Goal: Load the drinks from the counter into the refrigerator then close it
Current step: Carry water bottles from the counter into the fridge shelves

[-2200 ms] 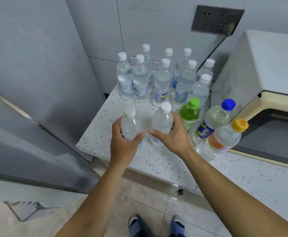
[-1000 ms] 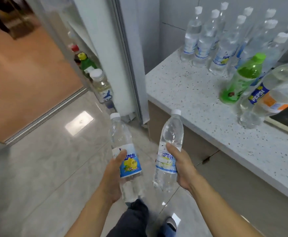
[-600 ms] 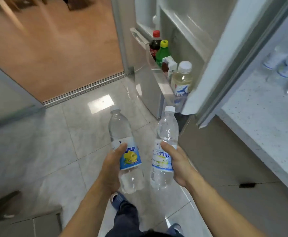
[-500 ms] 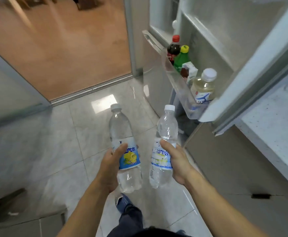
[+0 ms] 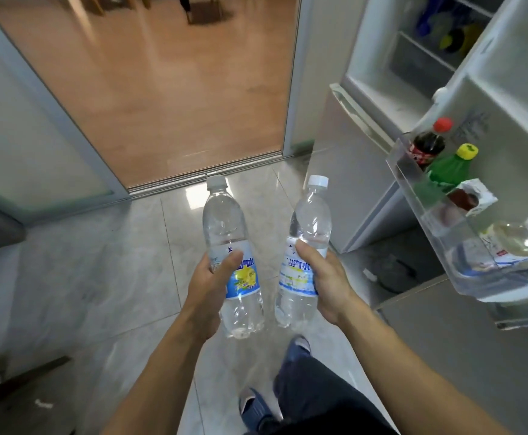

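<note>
My left hand [image 5: 209, 287] grips a clear bottle with a white cap and a blue-and-yellow label [image 5: 225, 221], held upright over the floor. My right hand [image 5: 325, 277] grips a second clear white-capped bottle [image 5: 311, 211] beside it. The refrigerator [image 5: 382, 73] stands open at the upper right. Its door shelf [image 5: 413, 183] at the right holds a dark cola bottle [image 5: 429, 142], a green bottle with a yellow cap [image 5: 451, 166], a small carton [image 5: 473, 196] and a pale bottle lying at the front [image 5: 520, 237]. The counter is out of view.
A sliding glass door frame [image 5: 46, 127] opens onto a wooden floor [image 5: 168, 83] ahead. Grey tiles [image 5: 99, 262] cover the floor below. My legs and a blue shoe [image 5: 253, 406] show at the bottom. A dark object [image 5: 394, 274] lies on the floor under the refrigerator door.
I lifted the two bottles off the counter and turned left with them. The counter left the view, and the open refrigerator with its door shelf came in at the right.
</note>
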Demonstrator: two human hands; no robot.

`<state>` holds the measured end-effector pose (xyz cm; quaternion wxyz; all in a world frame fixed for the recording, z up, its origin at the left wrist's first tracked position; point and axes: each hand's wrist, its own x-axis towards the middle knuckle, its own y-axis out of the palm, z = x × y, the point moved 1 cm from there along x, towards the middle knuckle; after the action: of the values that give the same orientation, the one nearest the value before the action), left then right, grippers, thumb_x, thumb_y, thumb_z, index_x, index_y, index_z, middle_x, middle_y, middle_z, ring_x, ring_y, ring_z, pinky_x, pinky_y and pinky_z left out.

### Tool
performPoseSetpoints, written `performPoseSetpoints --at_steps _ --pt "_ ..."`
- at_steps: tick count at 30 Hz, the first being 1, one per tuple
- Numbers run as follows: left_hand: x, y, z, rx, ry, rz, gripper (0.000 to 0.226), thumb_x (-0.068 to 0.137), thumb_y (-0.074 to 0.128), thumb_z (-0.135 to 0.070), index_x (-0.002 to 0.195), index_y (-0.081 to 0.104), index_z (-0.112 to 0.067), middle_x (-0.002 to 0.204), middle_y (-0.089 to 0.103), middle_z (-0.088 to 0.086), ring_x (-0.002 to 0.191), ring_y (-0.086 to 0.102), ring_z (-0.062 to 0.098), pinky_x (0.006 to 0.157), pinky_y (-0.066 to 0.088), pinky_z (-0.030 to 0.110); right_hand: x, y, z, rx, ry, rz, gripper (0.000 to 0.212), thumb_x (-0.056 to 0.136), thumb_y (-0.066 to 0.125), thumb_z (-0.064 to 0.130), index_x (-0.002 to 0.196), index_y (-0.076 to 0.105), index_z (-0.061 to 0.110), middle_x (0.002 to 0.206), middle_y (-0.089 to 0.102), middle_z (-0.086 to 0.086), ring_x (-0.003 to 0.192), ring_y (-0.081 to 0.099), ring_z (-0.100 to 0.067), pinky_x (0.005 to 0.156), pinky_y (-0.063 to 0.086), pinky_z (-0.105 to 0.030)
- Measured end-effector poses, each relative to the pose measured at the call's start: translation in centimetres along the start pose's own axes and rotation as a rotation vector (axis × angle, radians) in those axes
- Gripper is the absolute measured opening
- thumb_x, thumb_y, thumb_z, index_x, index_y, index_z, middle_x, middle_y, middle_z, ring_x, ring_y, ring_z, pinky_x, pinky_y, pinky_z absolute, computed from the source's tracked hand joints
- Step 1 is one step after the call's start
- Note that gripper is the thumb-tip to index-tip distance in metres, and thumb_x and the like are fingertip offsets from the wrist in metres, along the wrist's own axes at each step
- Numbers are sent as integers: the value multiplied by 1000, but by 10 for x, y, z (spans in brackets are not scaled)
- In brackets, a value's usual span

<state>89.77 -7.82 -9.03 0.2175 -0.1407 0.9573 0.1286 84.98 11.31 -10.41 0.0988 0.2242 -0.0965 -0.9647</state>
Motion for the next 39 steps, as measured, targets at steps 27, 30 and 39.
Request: performPoseSetpoints --at_steps 27,30,39 --pt "378 149 -183 167 0 344 42 72 74 -36 109 65 -18 98 76 10 88 74 29 77 60 41 322 -47 175 229 -143 -359 16 75 73 41 88 76 33 92 77 -9 84 75 -25 68 59 -35" --pt "421 168 -192 199 -25 403 28 83 73 -28 109 66 -18 96 77 8 86 75 27 75 59 39 349 -54 187 267 -154 -431 10 76 73 37 84 77 37 88 77 -4 81 76 -20 66 59 -31" --pt "529 235 -260 263 2 709 50 67 83 -34 112 66 -21 99 76 7 88 75 25 72 59 35 422 -60 257 300 -254 -753 38 81 78 30 115 68 16 94 78 -7 81 75 -21 64 60 -33"
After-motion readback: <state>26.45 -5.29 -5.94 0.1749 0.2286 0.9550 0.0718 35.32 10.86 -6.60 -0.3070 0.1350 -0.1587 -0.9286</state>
